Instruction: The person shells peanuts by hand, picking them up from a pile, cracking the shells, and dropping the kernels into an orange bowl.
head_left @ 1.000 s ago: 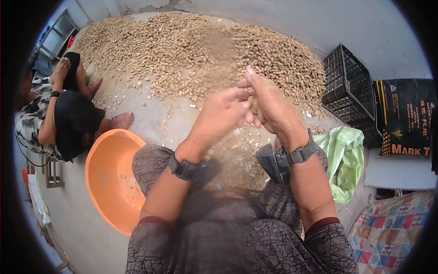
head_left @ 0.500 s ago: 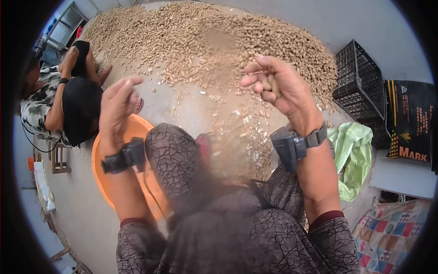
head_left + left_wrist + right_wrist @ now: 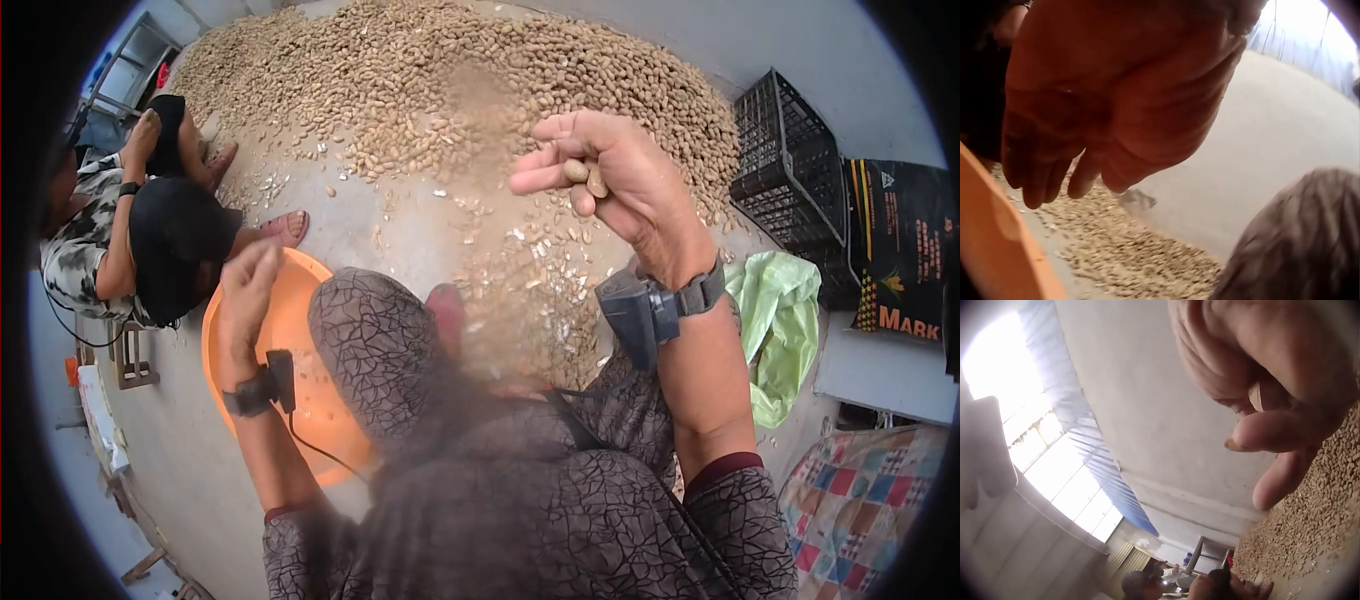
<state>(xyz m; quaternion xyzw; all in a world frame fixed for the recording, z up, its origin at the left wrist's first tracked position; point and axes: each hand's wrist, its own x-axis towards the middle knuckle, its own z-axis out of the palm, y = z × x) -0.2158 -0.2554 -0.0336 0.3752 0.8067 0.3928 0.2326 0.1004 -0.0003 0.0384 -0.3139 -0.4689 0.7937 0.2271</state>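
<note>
My right hand [image 3: 625, 175] is raised in front of the peanut heap [image 3: 420, 80], palm turned up. A few unshelled peanuts [image 3: 577, 171] lie in it, between its curled lower fingers and the palm, while the upper fingers reach out to the left. In the right wrist view a pale bit of peanut [image 3: 1256, 397] shows inside the bent fingers. Over the orange basin [image 3: 335, 425] by my left knee hovers my left hand [image 3: 247, 295]. Its fingers hang down loosely in the left wrist view, with nothing visible in them. Small kernels lie inside the basin.
Broken shells [image 3: 545, 290] litter the floor between my legs. Black crates [image 3: 790, 170], a black printed sack [image 3: 900, 250] and a green plastic bag [image 3: 780, 340] stand on the right. Another person [image 3: 110, 220] sits at the left, close behind the basin.
My hands met in front of me, then parted. The left moved left and down over the basin, and its fingers lowered. The right stayed raised, its upper fingers straightening and peanuts showing in its palm.
</note>
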